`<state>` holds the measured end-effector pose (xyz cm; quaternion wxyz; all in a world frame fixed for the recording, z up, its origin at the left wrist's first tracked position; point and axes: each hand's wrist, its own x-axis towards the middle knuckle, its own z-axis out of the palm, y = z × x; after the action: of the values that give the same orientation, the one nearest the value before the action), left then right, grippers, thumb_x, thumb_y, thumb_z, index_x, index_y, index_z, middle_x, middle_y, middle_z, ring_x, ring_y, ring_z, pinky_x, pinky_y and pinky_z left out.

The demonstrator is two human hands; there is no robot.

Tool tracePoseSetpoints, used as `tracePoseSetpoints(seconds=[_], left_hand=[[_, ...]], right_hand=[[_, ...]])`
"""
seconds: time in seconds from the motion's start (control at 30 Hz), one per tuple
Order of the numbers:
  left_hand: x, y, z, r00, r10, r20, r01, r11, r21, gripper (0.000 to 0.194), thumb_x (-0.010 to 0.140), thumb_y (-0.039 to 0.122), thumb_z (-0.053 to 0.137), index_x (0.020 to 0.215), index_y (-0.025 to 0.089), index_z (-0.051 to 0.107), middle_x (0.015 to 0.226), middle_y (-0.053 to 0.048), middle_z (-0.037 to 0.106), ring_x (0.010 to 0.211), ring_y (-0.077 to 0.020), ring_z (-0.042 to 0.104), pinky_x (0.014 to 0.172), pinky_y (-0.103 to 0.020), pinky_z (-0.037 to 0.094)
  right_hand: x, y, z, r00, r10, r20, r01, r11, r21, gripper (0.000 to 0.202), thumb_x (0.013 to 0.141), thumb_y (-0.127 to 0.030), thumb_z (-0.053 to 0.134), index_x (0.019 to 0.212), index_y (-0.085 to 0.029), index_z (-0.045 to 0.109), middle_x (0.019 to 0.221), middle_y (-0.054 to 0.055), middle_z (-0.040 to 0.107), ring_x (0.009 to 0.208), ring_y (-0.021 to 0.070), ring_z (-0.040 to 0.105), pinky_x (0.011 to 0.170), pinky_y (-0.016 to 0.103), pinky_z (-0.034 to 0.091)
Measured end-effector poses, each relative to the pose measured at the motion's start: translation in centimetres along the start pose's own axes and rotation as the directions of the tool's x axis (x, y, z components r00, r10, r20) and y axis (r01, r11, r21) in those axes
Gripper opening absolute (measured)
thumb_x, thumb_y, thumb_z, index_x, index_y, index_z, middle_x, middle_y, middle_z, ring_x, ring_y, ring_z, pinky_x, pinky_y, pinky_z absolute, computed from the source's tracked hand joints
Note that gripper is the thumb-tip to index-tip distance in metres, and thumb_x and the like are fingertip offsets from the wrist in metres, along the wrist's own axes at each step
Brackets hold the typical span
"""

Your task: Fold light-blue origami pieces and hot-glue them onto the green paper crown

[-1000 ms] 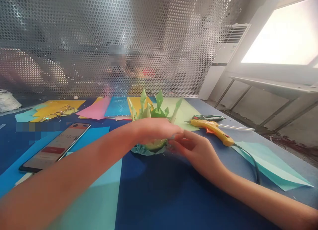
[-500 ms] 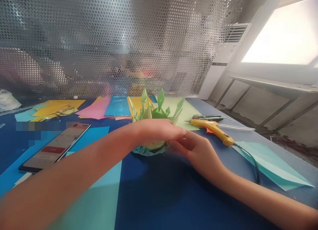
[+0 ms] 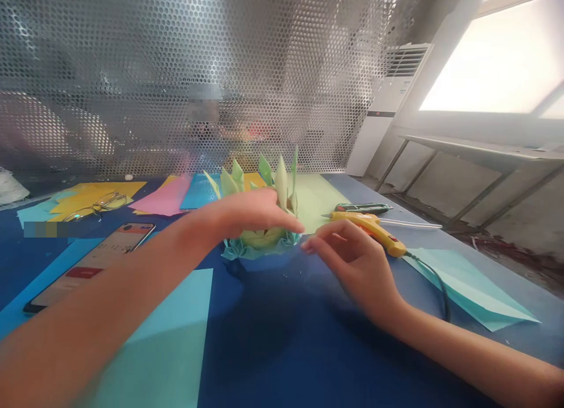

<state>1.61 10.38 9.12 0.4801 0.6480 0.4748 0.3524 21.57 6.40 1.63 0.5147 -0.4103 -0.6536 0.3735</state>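
Observation:
A paper plant craft (image 3: 264,238) with upright, pointed green leaves rises from a pale-green round body ringed by crinkled teal paper. My left hand (image 3: 249,211) reaches across its front and grips it among the leaves; most of the fingers are hidden behind, with one finger showing at the right side. Just right of the teal frill, my right hand (image 3: 348,252) has its thumb and fingertips pinched together. Whether anything small is between them cannot be made out. A yellow glue gun (image 3: 385,234) lies behind my right hand.
A green cutter (image 3: 363,208) and a glue stick (image 3: 412,223) lie at the right, beside a folded teal sheet (image 3: 476,290). Leftward are a phone (image 3: 83,273), eyeglasses (image 3: 103,203) and coloured papers (image 3: 163,196). A perforated metal panel (image 3: 176,73) stands behind the table.
The paper plant has turned and shifted left with my left hand, so its leaves stand differently. My right hand has come away from the left hand, and a gap now shows between them.

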Motion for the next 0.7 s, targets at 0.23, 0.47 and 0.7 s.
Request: tracePoseSetpoints(seconds=[0.23, 0.47, 0.7], left_hand=[[0.1, 1.3, -0.4, 0.962, -0.058, 0.267, 0.015, 0.987, 0.162, 0.028, 0.098, 0.037, 0.068, 0.117, 0.017, 0.067, 0.117, -0.007, 0.071, 0.1, -0.0222, 0.07, 0.088, -0.044, 0.059], [-0.1, 1.9, -0.5, 0.953, -0.046, 0.299, 0.036, 0.999, 0.036, 0.038, 0.084, 0.032, 0.08, 0.118, 0.02, 0.068, 0.099, -0.001, 0.071, 0.085, -0.0166, 0.066, 0.073, -0.029, 0.05], [-0.6, 1.8, 0.7, 0.951, -0.057, 0.304, 0.073, 0.996, -0.041, 0.048, 0.052, 0.02, 0.092, 0.098, 0.019, 0.079, 0.088, -0.004, 0.078, 0.098, -0.0302, 0.072, 0.083, -0.037, 0.052]], right_hand=[[0.3, -0.3, -0.8, 0.968, 0.157, 0.197, -0.18, 0.978, 0.103, 0.047, 0.079, -0.061, 0.082, 0.073, -0.019, 0.062, 0.064, -0.001, 0.069, 0.059, 0.0131, 0.063, 0.063, 0.027, 0.052], [-0.1, 0.5, -0.8, 0.905, 0.286, 0.315, -0.367, 0.9, 0.235, 0.028, 0.099, -0.038, 0.069, 0.083, -0.016, 0.064, 0.076, -0.003, 0.066, 0.066, 0.0124, 0.064, 0.067, 0.029, 0.055], [-0.8, -0.2, -0.5, 0.874, 0.357, 0.329, -0.471, 0.789, 0.395, 0.049, 0.076, -0.056, 0.088, 0.091, -0.017, 0.062, 0.071, -0.004, 0.065, 0.064, 0.0117, 0.062, 0.059, 0.024, 0.05]])
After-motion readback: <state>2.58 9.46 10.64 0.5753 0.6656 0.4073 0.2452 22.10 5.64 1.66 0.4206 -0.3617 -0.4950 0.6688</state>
